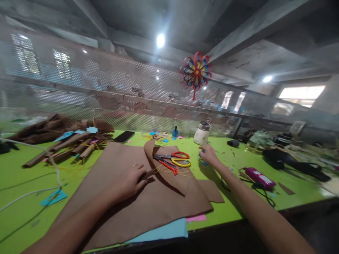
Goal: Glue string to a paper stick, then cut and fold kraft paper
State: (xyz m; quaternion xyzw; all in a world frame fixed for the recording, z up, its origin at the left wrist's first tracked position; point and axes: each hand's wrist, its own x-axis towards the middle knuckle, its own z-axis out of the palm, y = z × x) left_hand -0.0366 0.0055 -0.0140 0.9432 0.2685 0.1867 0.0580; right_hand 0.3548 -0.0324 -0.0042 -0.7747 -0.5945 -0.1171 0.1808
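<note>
A large brown paper sheet [111, 169] lies on the green table, with a curled brown piece [172, 181] on it. Scissors with red handles [180, 155] and a tool with red and yellow handles [169, 165] rest on the curled piece. Over the sheet, my left hand [132, 178] is closed round something dark and thin that I cannot make out. My right hand [208, 154] reaches out beyond the sheet's right side, fingers bent together near a small blue thing, too small to tell. The white jar [201, 134] stands just behind it.
Rolled brown paper pieces [71, 150] with blue paper flowers lie at the left. A black phone [124, 137] and a small blue bottle [175, 132] are at the back. At the right are a purple device [260, 177], cables and dark cloth. Blue paper [161, 231] shows at the front edge.
</note>
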